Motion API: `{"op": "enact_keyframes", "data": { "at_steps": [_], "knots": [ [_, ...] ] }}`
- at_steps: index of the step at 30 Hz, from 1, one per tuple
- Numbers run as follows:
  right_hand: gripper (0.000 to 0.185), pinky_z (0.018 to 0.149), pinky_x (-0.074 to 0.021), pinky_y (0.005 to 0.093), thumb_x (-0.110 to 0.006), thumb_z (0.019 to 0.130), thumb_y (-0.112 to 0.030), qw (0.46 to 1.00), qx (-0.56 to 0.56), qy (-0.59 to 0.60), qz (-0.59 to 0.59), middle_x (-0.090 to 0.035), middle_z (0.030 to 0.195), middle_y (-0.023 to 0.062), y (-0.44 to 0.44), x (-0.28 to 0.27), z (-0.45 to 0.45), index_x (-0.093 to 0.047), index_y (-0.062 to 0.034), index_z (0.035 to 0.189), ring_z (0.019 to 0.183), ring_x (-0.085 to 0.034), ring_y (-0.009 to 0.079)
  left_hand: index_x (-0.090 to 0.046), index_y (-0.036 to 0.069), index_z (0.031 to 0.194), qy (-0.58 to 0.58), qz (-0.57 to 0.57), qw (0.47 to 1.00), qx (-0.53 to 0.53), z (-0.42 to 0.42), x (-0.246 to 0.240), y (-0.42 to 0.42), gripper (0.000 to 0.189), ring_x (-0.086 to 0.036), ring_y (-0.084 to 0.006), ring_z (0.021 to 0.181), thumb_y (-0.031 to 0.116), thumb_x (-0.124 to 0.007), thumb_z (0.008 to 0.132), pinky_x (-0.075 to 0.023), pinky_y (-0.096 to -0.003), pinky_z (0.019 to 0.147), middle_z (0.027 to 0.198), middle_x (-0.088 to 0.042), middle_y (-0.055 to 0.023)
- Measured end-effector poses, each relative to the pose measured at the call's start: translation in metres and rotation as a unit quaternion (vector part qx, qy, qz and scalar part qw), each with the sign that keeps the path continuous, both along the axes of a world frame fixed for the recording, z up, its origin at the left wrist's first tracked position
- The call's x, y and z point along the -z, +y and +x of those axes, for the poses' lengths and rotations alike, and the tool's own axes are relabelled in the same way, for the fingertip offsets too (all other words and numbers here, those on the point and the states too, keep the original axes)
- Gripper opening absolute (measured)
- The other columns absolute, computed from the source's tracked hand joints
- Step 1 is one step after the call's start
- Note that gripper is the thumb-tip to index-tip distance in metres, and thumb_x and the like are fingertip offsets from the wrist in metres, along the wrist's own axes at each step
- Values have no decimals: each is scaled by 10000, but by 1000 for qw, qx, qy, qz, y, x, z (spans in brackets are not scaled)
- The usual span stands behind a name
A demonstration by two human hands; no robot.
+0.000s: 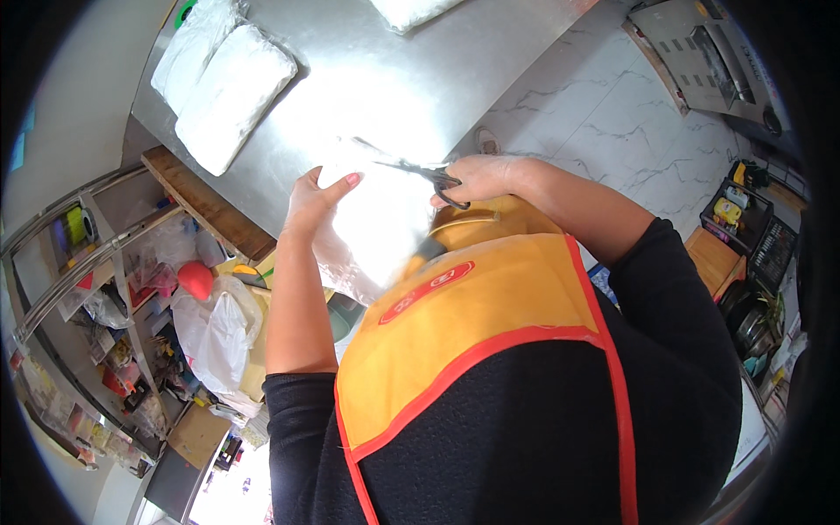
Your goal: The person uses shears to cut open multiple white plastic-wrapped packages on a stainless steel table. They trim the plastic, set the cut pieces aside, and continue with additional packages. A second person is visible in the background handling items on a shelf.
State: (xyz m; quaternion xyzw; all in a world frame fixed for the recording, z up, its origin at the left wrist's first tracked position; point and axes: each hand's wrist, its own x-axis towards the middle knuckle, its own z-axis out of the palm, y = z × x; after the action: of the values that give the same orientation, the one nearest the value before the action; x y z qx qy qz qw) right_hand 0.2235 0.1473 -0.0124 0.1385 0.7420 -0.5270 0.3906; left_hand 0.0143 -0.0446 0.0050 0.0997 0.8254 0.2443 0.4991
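Observation:
My left hand [321, 200] grips the left side of a white plastic-wrapped package [374, 230], thumb on top. The package lies at the front edge of a stainless steel table [367, 79] and reaches over it toward my yellow apron. In my right hand [462, 184] are black-handled scissors [426, 172], their blades pointing left across the package's far end. Strong glare washes out that part, so I cannot tell whether the blades touch the plastic. Two similar wrapped packages [236, 95] lie on the table at the upper left, and part of another [417, 10] shows at the top edge.
A wooden board [207, 203] borders the table's left corner. Shelving with plastic bags [220, 328] and a red object [195, 280] stands at the left. Across the marble-patterned floor [571, 98] are a metal appliance [709, 59] and a black crate [735, 210].

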Motion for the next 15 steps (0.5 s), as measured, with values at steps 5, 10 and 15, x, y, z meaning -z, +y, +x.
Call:
{"op": "enact_keyframes", "data": {
  "at_steps": [5, 10, 15],
  "knots": [
    [570, 701, -400, 407, -548, 827, -556, 999, 12, 34, -1, -589, 793, 160, -8, -7, -2, -598, 11, 859, 776, -551, 290, -495, -80, 1181, -36, 103, 993, -41, -2, -4, -15, 775, -611, -238, 941, 318, -834, 609, -479, -310, 833, 1025, -624, -176],
    [546, 712, -412, 400, -542, 847, -521, 999, 0, 49, 23, -604, 830, 191, -10, -20, -7, -616, 14, 925, 792, -557, 312, -536, -27, 1126, -92, 161, 980, -77, -4, -17, -25, 662, -616, -190, 897, 259, -836, 610, -478, -287, 815, 986, -638, -118],
    [506, 711, -422, 376, -539, 871, -482, 999, 7, 45, -7, -607, 846, 204, -17, -29, -7, -621, 11, 948, 799, -565, 307, -554, -29, 1108, -82, 198, 973, -89, -5, -18, -34, 631, -623, -178, 864, 232, -838, 609, -484, -287, 799, 956, -647, -104]
  ]
}}
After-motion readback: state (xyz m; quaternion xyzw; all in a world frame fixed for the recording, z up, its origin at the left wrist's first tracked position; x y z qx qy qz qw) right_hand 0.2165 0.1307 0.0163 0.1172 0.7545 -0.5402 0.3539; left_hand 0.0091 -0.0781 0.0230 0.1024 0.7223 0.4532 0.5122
